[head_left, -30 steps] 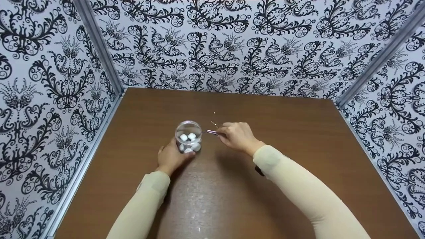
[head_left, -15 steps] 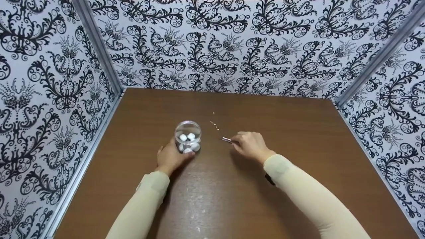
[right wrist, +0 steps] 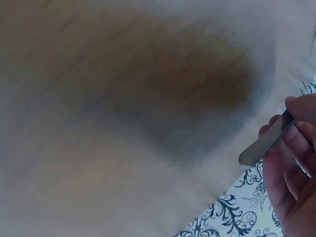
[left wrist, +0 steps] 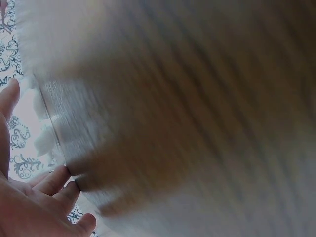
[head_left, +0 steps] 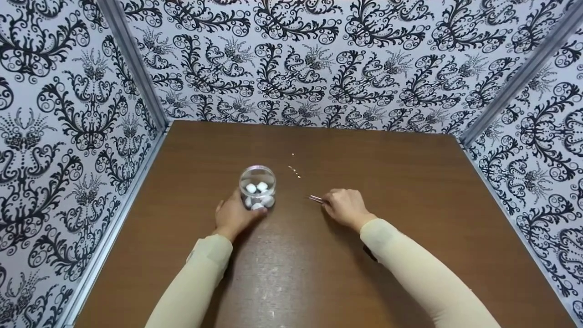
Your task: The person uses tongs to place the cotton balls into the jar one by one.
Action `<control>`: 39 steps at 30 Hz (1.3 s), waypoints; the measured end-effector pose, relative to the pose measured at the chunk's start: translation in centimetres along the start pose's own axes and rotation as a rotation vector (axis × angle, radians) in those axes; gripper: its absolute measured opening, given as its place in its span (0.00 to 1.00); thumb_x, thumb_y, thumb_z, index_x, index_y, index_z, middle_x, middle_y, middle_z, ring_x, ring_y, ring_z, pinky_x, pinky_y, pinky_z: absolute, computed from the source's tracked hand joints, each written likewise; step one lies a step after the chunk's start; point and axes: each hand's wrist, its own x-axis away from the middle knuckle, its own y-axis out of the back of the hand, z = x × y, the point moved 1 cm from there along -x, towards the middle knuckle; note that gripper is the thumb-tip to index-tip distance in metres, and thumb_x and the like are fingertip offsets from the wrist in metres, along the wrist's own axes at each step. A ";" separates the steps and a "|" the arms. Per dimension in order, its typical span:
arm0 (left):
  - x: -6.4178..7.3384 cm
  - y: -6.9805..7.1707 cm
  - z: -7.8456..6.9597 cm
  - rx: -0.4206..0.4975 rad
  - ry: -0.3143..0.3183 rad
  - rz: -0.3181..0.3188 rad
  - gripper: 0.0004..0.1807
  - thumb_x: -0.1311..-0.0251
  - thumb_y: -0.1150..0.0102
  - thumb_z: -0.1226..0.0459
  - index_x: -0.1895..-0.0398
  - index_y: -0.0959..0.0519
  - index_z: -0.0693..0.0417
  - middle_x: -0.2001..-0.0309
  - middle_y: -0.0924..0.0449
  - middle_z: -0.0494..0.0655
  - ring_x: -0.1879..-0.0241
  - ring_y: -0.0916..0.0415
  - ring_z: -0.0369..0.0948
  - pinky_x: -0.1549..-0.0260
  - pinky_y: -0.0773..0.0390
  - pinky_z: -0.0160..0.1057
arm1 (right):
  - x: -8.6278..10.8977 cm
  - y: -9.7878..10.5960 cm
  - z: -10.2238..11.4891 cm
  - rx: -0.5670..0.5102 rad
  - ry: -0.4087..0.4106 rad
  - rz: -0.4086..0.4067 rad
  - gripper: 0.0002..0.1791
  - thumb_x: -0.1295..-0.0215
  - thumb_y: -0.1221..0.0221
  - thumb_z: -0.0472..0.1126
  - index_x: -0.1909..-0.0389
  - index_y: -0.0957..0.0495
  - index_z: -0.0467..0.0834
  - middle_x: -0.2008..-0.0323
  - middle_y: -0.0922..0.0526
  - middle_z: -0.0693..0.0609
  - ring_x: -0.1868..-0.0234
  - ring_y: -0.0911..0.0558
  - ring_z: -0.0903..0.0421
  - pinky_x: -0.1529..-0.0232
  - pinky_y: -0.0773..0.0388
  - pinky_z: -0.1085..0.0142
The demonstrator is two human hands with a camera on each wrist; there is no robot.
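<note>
A clear round jar (head_left: 258, 175) with several white cotton balls (head_left: 262, 186) in it stands left of centre on the table. My left hand (head_left: 237, 214) holds it low on its near left side, thumb along the front. In the left wrist view the fingers (left wrist: 54, 182) lie around the jar's base, with pale balls (left wrist: 45, 141) blurred behind the wall. To the right of the jar, my right hand (head_left: 347, 208) pinches metal tweezers (head_left: 316, 199) whose tips point left toward the jar. The right wrist view shows the rounded end of the tweezers (right wrist: 261, 148) sticking out past the fingers; nothing shows between the tips.
Brown wooden tabletop (head_left: 387, 164) surrounds both hands. Small bright specks (head_left: 295, 171) show on it beyond the tweezers. Patterned black-and-white walls (head_left: 300, 68) enclose the back and sides, with metal posts (head_left: 136, 68) at the corners.
My right hand has moved away from the jar's rim, to the right and back toward me, carrying the tweezers. The left hand and jar have stayed in place.
</note>
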 end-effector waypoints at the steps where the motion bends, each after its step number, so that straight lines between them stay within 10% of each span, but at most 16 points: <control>1: 0.0 0.0 0.0 -0.002 -0.001 -0.002 0.56 0.49 0.22 0.42 0.22 0.37 0.59 0.34 0.20 0.61 0.32 0.24 0.56 0.22 0.47 0.62 | 0.0 -0.1 0.1 0.003 0.002 -0.002 0.03 0.40 0.29 0.42 0.67 0.11 0.47 0.72 0.13 0.53 0.73 0.12 0.50 0.76 0.18 0.50; 39: 0.1 -0.1 -0.4 -0.023 -0.001 0.015 0.58 0.50 0.22 0.41 0.22 0.38 0.60 0.34 0.21 0.64 0.32 0.24 0.58 0.22 0.46 0.62 | 1.7 -1.1 0.3 -0.023 -0.028 -0.006 0.10 0.41 0.28 0.46 0.67 0.14 0.44 0.70 0.17 0.50 0.71 0.14 0.47 0.73 0.17 0.48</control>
